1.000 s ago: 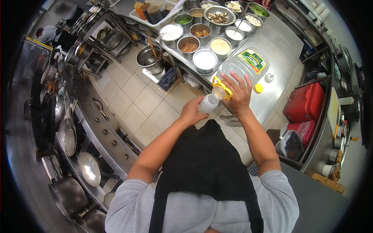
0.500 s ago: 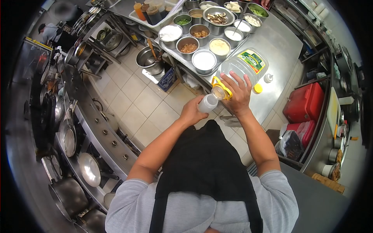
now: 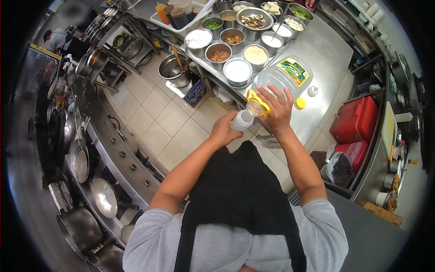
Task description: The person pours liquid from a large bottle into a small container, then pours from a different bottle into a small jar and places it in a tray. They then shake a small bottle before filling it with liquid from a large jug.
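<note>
A translucent white squeeze bottle is in my left hand, its fingers wrapped round the side and its open mouth turned up. My right hand grips a big clear plastic jug near the neck, fingers spread over its side. The jug lies tipped over the table's edge, with a yellow, green and red label and a yellow handle at the neck. Its mouth meets the top of the squeeze bottle. On the steel table beside it are a yellow cap and a small nozzle-topped bottle part.
Several steel containers of ingredients, among them mushrooms and a white powder, crowd the table. A pot stands below at left. The stove runs along the left, a red cooler sits right. Another person works far left.
</note>
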Motion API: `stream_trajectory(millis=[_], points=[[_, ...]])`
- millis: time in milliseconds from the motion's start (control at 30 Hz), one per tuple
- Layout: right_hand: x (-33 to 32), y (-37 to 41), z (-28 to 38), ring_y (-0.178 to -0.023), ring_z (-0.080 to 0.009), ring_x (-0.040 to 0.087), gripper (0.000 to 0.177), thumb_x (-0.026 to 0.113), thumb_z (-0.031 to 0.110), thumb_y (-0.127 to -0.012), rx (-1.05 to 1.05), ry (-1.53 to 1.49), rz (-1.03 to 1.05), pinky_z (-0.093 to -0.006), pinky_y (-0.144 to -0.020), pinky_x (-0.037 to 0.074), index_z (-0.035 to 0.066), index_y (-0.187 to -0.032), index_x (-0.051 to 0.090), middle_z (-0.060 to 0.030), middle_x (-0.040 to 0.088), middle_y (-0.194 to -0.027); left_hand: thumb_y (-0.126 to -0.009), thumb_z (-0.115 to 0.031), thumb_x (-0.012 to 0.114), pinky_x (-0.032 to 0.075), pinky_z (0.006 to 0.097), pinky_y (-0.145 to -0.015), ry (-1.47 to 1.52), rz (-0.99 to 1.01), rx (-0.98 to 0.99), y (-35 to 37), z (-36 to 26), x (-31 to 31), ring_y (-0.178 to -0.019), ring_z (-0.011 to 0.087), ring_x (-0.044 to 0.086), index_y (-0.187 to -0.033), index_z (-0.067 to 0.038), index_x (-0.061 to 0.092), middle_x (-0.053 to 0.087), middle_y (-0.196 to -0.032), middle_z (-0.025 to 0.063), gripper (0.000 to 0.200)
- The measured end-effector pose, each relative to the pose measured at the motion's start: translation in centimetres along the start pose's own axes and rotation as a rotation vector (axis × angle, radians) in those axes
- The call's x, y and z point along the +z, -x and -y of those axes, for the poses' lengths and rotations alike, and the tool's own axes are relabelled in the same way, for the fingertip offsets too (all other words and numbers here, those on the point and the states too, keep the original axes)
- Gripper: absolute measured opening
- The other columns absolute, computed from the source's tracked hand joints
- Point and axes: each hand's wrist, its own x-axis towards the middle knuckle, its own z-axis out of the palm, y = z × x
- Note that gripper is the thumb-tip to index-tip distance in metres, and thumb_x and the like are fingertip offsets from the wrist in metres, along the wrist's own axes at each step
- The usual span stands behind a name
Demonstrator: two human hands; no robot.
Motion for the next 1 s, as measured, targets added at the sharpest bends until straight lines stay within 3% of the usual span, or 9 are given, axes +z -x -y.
stream_trajectory(millis=[100, 233, 433, 500, 1000], points=[[0.0, 0.0, 0.0, -0.125, -0.0144, 0.054, 0.032, 0.079, 0.035, -0.076, -0.002, 0.001, 0.002, -0.0443, -0.115, 0.026, 0.023, -0.104, 0.071, 0.0097, 0.065, -0.128, -0.066, -0.01, 0.081, 0.05, 0.0364, -0.09, 0.025, 0.02, -0.067, 0.0, -0.6, -0.2, -0.103, 0.0292, 0.066, -0.12, -0.009, 0.062, 0.07, -0.11, 0.0114, 0.058], [0.0, 0.0, 0.0, -0.125, -0.0146, 0.055, 0.032, 0.079, 0.035, -0.076, -0.003, 0.001, 0.008, -0.0443, -0.115, 0.025, 0.023, -0.105, 0.071, 0.0096, 0.065, -0.128, -0.066, -0.009, 0.081, 0.051, 0.0361, -0.09, 0.029, 0.021, -0.066, -0.1, -0.4, -0.1, -0.103, 0.029, 0.066, -0.121, -0.009, 0.062, 0.07, -0.11, 0.0114, 0.058], [-0.1, 0.0, 0.0, -0.126, -0.0148, 0.054, 0.034, 0.08, 0.035, -0.076, -0.002, -0.007, 0.015, -0.0445, -0.115, 0.025, 0.022, -0.105, 0.071, 0.0093, 0.065, -0.129, -0.066, -0.009, 0.08, 0.05, 0.0348, -0.09, 0.026, 0.034, -0.096, 0.0, -1.0, -0.3, -0.102, 0.0268, 0.067, -0.121, -0.009, 0.062, 0.07, -0.109, 0.0105, 0.058], [-0.1, 0.0, 0.0, -0.126, -0.0148, 0.054, 0.034, 0.08, 0.035, -0.075, -0.002, -0.008, 0.012, -0.0444, -0.115, 0.025, 0.022, -0.105, 0.071, 0.0094, 0.065, -0.129, -0.065, -0.012, 0.081, 0.048, 0.0294, -0.075, 0.039, -0.001, -0.02, -0.1, -0.2, 0.0, -0.081, 0.0167, 0.059, -0.124, -0.008, 0.063, 0.068, -0.099, 0.0065, 0.062], [0.1, -0.1, 0.0, -0.125, -0.0143, 0.054, 0.032, 0.08, 0.035, -0.076, -0.004, 0.01, 0.005, -0.0437, -0.116, 0.025, 0.023, -0.104, 0.071, 0.0104, 0.065, -0.127, -0.065, -0.013, 0.081, 0.048, 0.0298, -0.072, 0.051, 0.015, -0.016, -0.5, -0.1, -0.2, -0.077, 0.0165, 0.059, -0.123, -0.008, 0.063, 0.069, -0.099, 0.0062, 0.061]])
